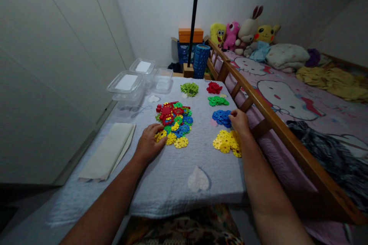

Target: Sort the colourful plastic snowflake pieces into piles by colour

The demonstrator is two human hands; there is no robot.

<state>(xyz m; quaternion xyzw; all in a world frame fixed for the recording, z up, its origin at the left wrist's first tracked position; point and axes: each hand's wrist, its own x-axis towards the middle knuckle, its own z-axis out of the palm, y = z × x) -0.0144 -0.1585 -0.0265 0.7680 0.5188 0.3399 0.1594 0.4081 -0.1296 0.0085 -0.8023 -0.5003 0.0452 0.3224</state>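
A mixed heap of plastic interlocking discs in red, yellow, blue and green lies mid-table. My left hand rests at its near left edge, thumb and fingers apart around yellow discs. On the right, my right hand has its fingers drawn together at the edge of a pile of blue discs; whatever they pinch is hidden. Its wrist passes beside a pile of yellow discs. Farther back lie green discs, red pieces and light green pieces.
Clear plastic boxes stand at the back left of the cloth-covered table. A folded cream cloth lies at the left. A wooden bed rail runs along the right side. A black pole rises behind the table.
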